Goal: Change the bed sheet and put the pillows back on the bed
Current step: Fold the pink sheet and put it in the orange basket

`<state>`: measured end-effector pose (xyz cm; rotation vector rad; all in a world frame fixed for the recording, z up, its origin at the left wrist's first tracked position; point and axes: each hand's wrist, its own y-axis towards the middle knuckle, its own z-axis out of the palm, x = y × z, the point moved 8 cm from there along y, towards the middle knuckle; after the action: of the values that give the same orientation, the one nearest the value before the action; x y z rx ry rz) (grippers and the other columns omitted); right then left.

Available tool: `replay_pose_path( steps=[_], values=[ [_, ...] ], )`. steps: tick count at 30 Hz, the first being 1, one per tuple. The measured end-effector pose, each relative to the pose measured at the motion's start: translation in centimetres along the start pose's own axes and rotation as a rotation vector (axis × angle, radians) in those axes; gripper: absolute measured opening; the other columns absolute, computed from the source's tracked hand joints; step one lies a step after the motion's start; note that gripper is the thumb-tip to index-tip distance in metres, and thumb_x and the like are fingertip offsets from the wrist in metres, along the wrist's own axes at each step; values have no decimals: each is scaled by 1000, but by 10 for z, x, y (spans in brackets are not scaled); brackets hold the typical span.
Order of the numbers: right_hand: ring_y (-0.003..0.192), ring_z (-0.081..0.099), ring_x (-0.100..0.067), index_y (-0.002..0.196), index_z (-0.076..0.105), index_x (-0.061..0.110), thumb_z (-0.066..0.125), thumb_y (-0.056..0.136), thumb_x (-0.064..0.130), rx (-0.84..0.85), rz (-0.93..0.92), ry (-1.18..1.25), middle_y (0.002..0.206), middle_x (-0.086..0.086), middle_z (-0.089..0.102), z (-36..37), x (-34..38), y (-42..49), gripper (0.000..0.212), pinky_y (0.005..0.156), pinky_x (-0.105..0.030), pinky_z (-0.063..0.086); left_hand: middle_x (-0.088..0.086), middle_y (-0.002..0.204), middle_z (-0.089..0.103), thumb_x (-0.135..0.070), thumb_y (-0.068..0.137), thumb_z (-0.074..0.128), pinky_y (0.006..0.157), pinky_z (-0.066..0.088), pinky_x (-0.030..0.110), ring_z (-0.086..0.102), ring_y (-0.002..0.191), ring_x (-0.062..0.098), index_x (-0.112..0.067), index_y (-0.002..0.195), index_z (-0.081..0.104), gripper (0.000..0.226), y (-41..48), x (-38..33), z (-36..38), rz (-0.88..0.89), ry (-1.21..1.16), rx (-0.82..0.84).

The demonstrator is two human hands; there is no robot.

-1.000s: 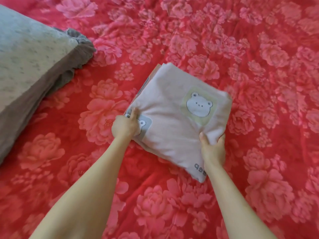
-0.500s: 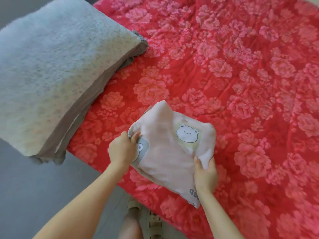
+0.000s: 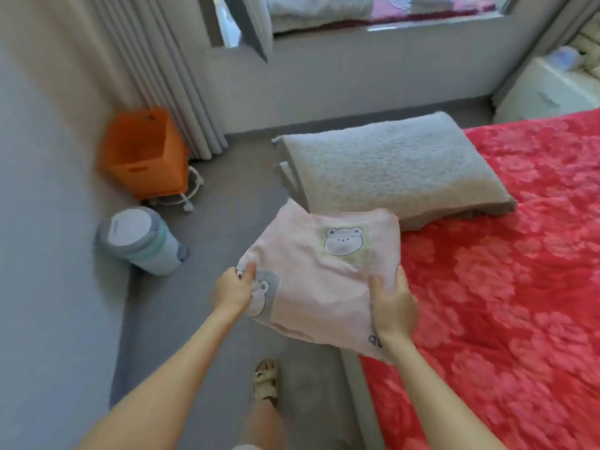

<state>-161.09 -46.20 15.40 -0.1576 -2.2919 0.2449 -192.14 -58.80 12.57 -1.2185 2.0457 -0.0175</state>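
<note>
A folded pale pink sheet (image 3: 324, 280) with bear prints is held in the air over the bed's left edge. My left hand (image 3: 232, 289) grips its near left corner, and my right hand (image 3: 393, 306) grips its near right edge. The bed (image 3: 506, 287) is covered by a red sheet with pink flowers. A grey pillow (image 3: 386, 167) lies at the bed's far left corner, partly overhanging the floor, just behind the pink sheet.
An orange crate (image 3: 146, 151) on a wheeled stand and a small lidded bin (image 3: 139, 241) stand on the grey floor at left, by the curtains (image 3: 152, 60). A white nightstand (image 3: 548, 89) is at far right. My sandalled foot (image 3: 266, 378) is beside the bed.
I lifted the folded pink sheet off the red bed and carried it left past the bed's edge. The view swung left, revealing the floor, crate and bin.
</note>
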Motion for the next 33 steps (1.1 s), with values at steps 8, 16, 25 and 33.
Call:
replay_pose_path(
  steps=[8, 16, 25, 33],
  values=[
    [118, 52, -36, 144, 37, 12, 49, 94, 42, 239, -296, -111, 128, -16, 58, 182, 202, 8, 59, 93, -41, 39, 6, 68, 54, -45, 98, 36, 58, 32, 32, 53, 72, 29, -7, 71, 52, 50, 113, 105, -160, -209, -113, -163],
    [104, 58, -35, 134, 45, 10, 47, 95, 42, 293, -461, -169, 110, -15, 66, 329, 383, 40, 51, 77, -38, 40, 5, 81, 63, -47, 98, 37, 73, 42, 30, 59, 82, 28, -6, 81, 61, 51, 250, 132, -294, -345, -269, -198],
    [82, 57, -31, 105, 46, 10, 47, 94, 38, 371, -600, -253, 84, -6, 61, 466, 545, 145, 30, 61, -35, 36, 21, 123, 56, -26, 99, 44, 86, 45, 39, 54, 110, 35, 5, 126, 48, 41, 424, 118, -334, -583, -605, -212],
    [76, 50, -19, 121, 45, 17, 42, 96, 34, 580, -795, -453, 98, -6, 62, 655, 696, 299, 30, 56, -29, 39, 16, 105, 66, -28, 81, 72, 82, 53, 36, 61, 90, 28, 6, 109, 61, 45, 632, 111, -305, -772, -834, -189]
  ],
)
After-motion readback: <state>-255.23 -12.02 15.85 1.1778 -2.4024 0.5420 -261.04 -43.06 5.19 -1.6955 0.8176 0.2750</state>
